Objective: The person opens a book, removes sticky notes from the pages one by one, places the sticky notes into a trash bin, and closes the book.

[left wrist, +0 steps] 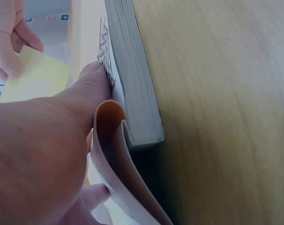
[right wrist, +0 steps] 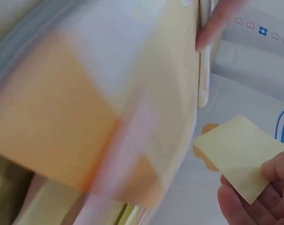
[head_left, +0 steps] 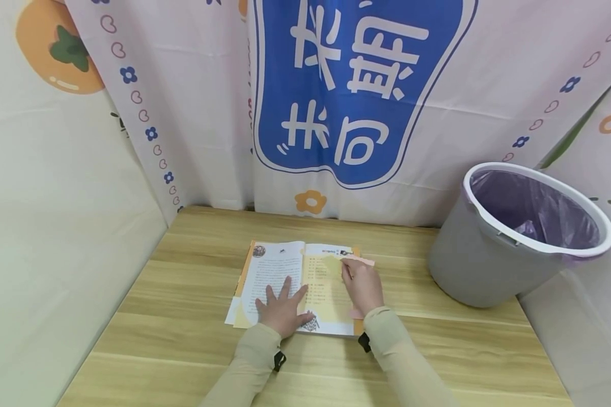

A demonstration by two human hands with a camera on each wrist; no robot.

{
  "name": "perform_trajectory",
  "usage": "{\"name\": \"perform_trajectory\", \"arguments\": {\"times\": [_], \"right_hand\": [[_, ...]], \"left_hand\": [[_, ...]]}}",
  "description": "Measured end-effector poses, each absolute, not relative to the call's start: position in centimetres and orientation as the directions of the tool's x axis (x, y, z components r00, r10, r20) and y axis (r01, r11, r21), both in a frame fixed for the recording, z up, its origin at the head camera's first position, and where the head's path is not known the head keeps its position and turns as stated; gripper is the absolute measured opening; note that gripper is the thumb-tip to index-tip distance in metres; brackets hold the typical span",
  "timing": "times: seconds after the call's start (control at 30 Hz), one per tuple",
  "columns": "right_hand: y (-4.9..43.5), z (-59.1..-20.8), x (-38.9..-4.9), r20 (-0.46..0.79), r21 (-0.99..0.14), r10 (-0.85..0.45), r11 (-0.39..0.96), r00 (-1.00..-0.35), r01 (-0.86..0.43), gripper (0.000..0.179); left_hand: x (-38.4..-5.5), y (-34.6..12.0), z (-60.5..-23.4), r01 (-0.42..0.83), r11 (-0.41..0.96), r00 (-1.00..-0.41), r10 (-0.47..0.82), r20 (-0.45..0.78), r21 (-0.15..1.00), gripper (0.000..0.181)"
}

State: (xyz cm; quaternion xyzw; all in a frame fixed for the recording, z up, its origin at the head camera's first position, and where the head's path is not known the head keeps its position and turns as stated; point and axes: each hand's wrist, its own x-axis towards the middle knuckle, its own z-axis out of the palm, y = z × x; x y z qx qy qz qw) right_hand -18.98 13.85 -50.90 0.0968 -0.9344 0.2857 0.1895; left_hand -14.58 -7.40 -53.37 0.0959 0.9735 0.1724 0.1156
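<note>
An open book [head_left: 275, 264] with printed pages and orange edges lies on the wooden table. My left hand [head_left: 281, 314] rests on its left page and gutter, fingers spread. In the left wrist view the left thumb [left wrist: 93, 79] presses beside a line drawing near the book's lower edge. Over the right page, my right hand [head_left: 365, 286] pinches a pale yellow sticky note [right wrist: 242, 150] between thumb and fingers. The note appears raised off the page in the right wrist view. Pink sticky notes [head_left: 365, 261] stick out past the book's right edge.
A grey trash bin [head_left: 463, 260] with a purple liner stands at the right of the table [head_left: 193, 282]. White and yellow paper [head_left: 241, 320] juts from the book's lower left corner. A printed curtain [head_left: 209, 141] hangs behind the table.
</note>
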Motion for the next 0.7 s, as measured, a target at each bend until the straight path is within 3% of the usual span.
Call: {"name": "perform_trajectory", "arguments": {"times": [0.17, 0.33, 0.53, 0.7], "right_hand": [[14.5, -50.0, -18.7, 0.394, -0.558, -0.022, 0.789, -0.919, -0.258, 0.019], [15.7, -48.4, -18.3, 0.429, -0.549, -0.020, 0.788, -0.903, -0.278, 0.018], [17.7, -44.9, -17.9, 0.551, -0.513, -0.023, 0.779, -0.834, -0.361, 0.016], [20.0, -41.6, -17.6, 0.681, -0.409, -0.057, 0.797, -0.730, -0.444, 0.012]], "left_hand": [[-14.5, -7.4, -53.3, 0.153, 0.921, -0.953, 0.233, -0.192, 0.358, 0.071], [-14.5, -7.4, -53.4, 0.152, 0.920, -0.953, 0.234, -0.194, 0.362, 0.072], [-14.6, -7.4, -53.5, 0.147, 0.923, -0.953, 0.228, -0.197, 0.357, 0.072], [-14.6, -7.3, -53.5, 0.154, 0.926, -0.954, 0.230, -0.192, 0.345, 0.071]]}}
